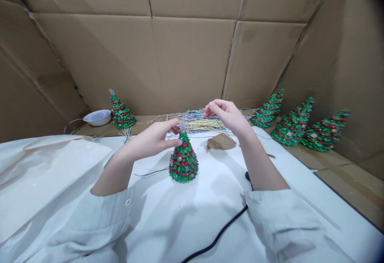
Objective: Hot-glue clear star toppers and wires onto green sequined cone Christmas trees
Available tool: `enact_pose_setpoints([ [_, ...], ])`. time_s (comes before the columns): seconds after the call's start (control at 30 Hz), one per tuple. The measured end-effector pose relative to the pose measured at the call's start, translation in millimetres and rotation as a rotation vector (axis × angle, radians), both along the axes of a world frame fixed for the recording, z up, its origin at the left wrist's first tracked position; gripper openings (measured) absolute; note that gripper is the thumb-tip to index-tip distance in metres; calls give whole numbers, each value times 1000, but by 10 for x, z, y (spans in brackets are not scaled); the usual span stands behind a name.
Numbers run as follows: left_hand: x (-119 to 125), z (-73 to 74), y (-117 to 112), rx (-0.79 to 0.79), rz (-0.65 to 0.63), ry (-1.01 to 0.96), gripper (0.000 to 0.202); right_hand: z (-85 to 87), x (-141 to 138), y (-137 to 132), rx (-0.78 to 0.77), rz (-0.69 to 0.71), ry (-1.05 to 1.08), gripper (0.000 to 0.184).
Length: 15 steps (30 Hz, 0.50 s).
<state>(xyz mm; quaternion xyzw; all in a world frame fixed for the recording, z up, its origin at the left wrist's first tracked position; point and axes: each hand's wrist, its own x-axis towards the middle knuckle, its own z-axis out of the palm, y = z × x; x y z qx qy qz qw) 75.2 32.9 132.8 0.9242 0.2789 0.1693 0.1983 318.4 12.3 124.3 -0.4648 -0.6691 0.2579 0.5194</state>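
A small green Christmas tree figurine [183, 163] with red garlands and tiny ornaments stands upright on the white table in front of me. A clear star topper [183, 126] sits at its tip. My left hand [157, 137] grips the tree's top from the left, thumb low and fingers curled by the star. To the right and higher, my right hand [223, 113] is raised apart from the tree, its fingertips pressed together. Whatever lies between them, if anything, is too small to make out. Behind the tree lies a bundle of thin coloured wires [204, 126].
Another starred tree [121, 113] stands at back left beside a white bowl [97, 118]. Several trees, such as this one [292, 125], line the right side. A brown scrap [221, 141] and a black cable [217, 237] lie on the table [159, 215]. Cardboard walls [192, 55] enclose it.
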Motion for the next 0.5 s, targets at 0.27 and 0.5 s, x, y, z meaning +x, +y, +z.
enact_pose_setpoints([
  [0.27, 25, -5, -22, -11, 86, -69, 23, 56, 86, -51, -5, -65, -105, 32],
  [0.5, 113, 3, -72, 139, 160, -162, 20, 21, 262, 23, 20, -275, -215, 29],
])
